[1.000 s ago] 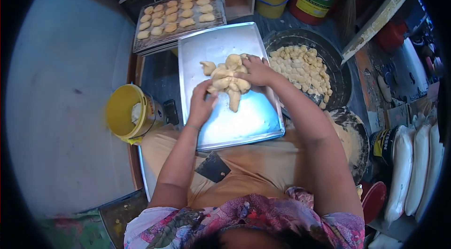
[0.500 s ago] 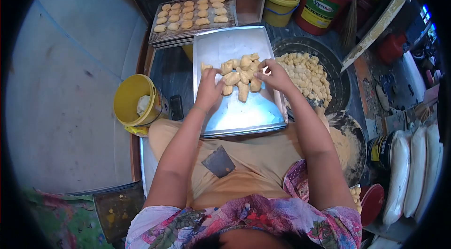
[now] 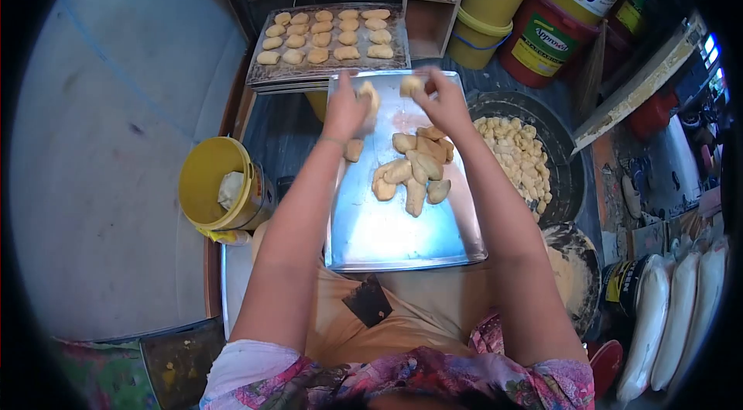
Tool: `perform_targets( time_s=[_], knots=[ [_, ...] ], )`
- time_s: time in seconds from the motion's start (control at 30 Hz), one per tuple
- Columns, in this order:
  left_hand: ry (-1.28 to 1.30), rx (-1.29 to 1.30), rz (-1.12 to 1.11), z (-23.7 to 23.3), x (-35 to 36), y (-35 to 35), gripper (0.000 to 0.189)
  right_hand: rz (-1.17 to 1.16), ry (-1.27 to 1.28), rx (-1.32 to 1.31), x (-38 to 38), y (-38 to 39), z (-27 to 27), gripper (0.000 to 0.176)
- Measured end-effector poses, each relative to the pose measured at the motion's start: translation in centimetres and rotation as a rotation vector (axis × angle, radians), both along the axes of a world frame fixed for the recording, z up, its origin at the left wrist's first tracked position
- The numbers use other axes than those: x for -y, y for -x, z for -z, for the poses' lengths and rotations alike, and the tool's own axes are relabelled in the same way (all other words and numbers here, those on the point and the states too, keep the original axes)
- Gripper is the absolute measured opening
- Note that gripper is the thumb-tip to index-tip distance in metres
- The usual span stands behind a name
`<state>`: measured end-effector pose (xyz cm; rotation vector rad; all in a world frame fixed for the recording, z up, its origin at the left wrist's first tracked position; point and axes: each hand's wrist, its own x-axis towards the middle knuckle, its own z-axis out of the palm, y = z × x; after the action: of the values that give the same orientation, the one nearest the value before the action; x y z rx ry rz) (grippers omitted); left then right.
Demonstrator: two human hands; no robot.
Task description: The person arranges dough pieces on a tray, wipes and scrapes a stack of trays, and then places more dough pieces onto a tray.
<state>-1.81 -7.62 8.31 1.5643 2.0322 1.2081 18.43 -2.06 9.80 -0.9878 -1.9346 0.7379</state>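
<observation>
A shiny metal tray (image 3: 387, 236) rests across my lap. My left hand (image 3: 348, 109), over the tray's far left part, is closed on a piece of dough (image 3: 372, 99), slightly smeared by motion. Near the tray's far edge, my right hand (image 3: 447, 106) pinches another dough piece (image 3: 411, 86) between thumb and fingers. Several pale dough pieces (image 3: 416, 168) lie in a loose pile on the middle of the tray. One more piece (image 3: 354, 150) sits by the left rim, below my left wrist.
Beyond the tray is a baking sheet (image 3: 371, 68) with rows of shaped dough. To the right stands a dark basin (image 3: 569, 154) heaped with dough pieces, and below it a floury pan (image 3: 576, 271). A yellow bucket (image 3: 203, 178) is at left. A dark scraper (image 3: 368, 301) lies on my lap.
Both hands have moved from the pile to the tray's far end, each carrying a dough piece. The pile is smaller and more spread out. The whole view has shifted.
</observation>
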Motion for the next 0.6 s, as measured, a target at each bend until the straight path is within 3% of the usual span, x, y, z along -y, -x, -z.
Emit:
perform_targets(
  time_s=[0.07,0.17,0.27,0.3,0.4,0.5,0.6],
  knots=[
    [-0.128,-0.053,-0.055,0.0,-3.2,1.6,0.031,0.11,-0.055,-0.102,-1.6,2.9,-1.1,0.038],
    [-0.018,-0.169,0.041,2.8,-6.9,3.2,0.029,0.186,-0.184,0.013,-4.7,6.6,2.3,0.037],
    [-0.103,-0.207,-0.008,7.6,-7.3,3.8,0.028,0.068,-0.136,0.555,-6.4,6.9,7.5,0.037],
    [-0.103,-0.192,-0.01,7.4,-6.8,3.5,0.029,0.068,-0.156,0.654,-5.5,6.2,5.7,0.04],
    [-0.066,-0.208,-0.007,7.2,-6.2,3.5,0.03,-0.116,0.033,0.347,-2.9,3.4,1.9,0.04],
    [0.001,-0.125,-0.002,6.2,-5.9,3.5,0.028,-0.484,0.299,0.461,0.2,0.7,1.8,0.032],
    [-0.321,-0.305,-0.11,6.4,-6.0,2.7,0.028,-0.581,0.335,0.424,-0.5,-0.1,3.2,0.021]
  ],
)
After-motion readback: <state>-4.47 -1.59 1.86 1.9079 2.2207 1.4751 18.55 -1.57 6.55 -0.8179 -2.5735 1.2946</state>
